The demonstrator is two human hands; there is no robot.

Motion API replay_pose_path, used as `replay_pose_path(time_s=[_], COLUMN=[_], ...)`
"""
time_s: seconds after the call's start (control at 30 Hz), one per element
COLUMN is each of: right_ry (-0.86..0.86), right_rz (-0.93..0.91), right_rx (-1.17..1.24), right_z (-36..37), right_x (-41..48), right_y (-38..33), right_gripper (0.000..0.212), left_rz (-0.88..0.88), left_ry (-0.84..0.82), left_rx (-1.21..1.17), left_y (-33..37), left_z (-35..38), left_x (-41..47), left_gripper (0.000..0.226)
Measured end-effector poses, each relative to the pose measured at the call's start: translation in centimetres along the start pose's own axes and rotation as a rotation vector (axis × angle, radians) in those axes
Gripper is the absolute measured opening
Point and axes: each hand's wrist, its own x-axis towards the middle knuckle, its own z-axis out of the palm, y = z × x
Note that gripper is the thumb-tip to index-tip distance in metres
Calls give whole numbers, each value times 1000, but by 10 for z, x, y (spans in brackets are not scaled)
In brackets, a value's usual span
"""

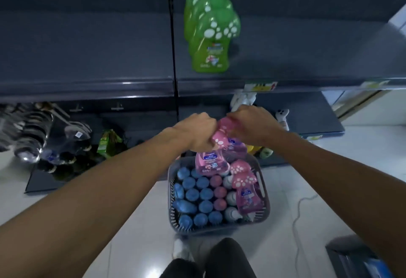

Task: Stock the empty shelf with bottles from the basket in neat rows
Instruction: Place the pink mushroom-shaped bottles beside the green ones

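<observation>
A grey basket stands on the floor, packed with blue-capped, pink-capped and white bottles. Two pink mushroom-capped bottles lie on top at its right side. Above the basket my left hand grips a pink bottle by its cap. My right hand grips the cap of a second pink-purple bottle right beside it. On the dark shelf a row of green mushroom-capped bottles runs front to back.
The left shelf bay lies bare. On the lower shelf sit glassware at the left, green packets and small white toys. A white cable trails on the tiled floor. My knees show at the bottom.
</observation>
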Motion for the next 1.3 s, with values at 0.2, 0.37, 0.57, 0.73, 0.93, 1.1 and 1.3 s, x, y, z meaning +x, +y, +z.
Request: replay_pose_path(time_s=[0.2,0.37,0.57,0.73,0.93,1.1,1.3], right_ry=[165,259,305,335,324,328,277], right_rz=[38,75,98,84,-3,-62,-26], right_rx=[-61,-66,-10,67,98,137,233], right_z=[-89,-151,-206,-233,-245,-245,-240], right_x=[-26,-44,-30,11,78,132,189], right_y=[7,22,52,89,129,149,167], right_gripper=[42,37,33,36,34,30,30], left_rz=[63,132,145,69,-61,-178,-310], left_ry=[118,226,334,422,462,518,560], left_rx=[97,177,156,95,2,-90,-141], left_y=[13,30,45,50,47,34,13], left_z=[-83,-142,-193,-222,-246,-263,-263], left_x=[-7,-5,11,38,80,114,148], left_gripper=[33,33,43,56,55,59,58])
